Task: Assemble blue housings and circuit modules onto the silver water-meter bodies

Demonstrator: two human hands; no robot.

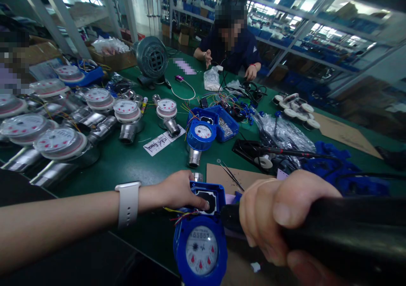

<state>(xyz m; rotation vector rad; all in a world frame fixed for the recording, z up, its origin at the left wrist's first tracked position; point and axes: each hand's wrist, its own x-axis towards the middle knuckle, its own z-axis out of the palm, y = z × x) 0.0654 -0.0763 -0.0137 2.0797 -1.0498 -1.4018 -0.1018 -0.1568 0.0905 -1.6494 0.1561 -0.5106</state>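
A blue-cased water meter (pixel 200 252) lies in front of me, its round dial facing up. My left hand (pixel 182 191) grips the rim of its square box, with the thumb pressed on the black panel (pixel 209 202) inside. Thin coloured wires (pixel 182 214) stick out at the left of the box. My right hand (pixel 269 214) is closed around a thick black cylindrical tool (pixel 352 231), whose kind I cannot make out. The tool's narrower end is at the right side of the box; whether it touches is unclear.
Another blue meter (pixel 201 136) stands ahead, beside a blue bin of screws (pixel 226 127). Several uncased meters (pixel 60 144) crowd the left. Tweezers (pixel 231 176) lie on cardboard (pixel 217 174). Plastic bags (pixel 285 131) and blue parts (pixel 333 167) are at right. A person (pixel 233 40) sits opposite.
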